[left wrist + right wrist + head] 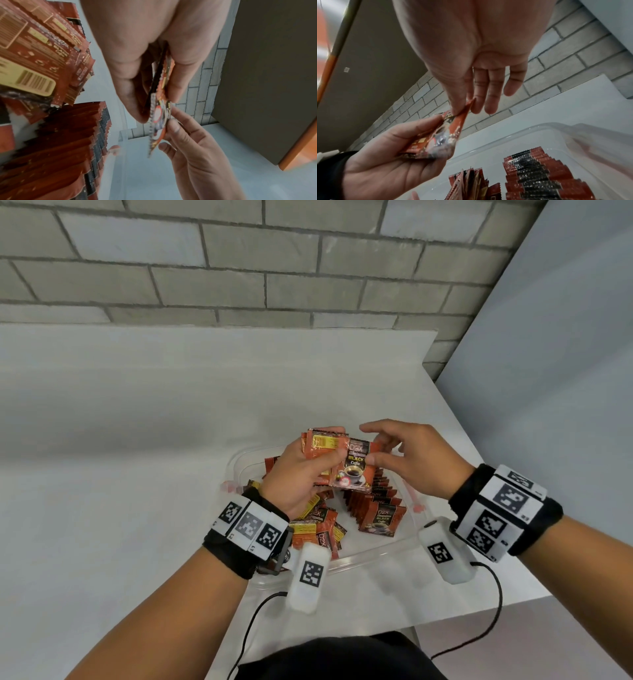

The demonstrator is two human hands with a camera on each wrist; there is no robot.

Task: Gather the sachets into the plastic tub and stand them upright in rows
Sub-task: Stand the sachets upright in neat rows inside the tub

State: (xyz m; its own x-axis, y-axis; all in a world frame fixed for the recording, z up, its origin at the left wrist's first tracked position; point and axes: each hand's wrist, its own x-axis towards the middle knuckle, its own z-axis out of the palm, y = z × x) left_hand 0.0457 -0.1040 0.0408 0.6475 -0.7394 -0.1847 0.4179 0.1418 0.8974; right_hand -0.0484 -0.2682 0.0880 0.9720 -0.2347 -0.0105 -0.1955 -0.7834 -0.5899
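Note:
My left hand (333, 444) grips a small stack of red-and-black coffee sachets (349, 465) above the clear plastic tub (371, 556). My right hand (372, 445) pinches the front sachet's right corner (464, 109) between thumb and forefinger, its other fingers straight. Inside the tub, a row of upright sachets (375, 503) runs along the right side. A loose pile of sachets (320, 529) lies at the left, partly hidden under my left wrist. The left wrist view shows the held stack (160, 86) edge-on, with the upright row (68, 148) and the pile (34, 54) beside it.
The tub sits on a white table (137, 440) near its right edge (479, 484). A grey brick wall (239, 268) stands behind and a pale panel (565, 371) at the right. Cables (493, 611) hang from both wrist units over the table's front edge.

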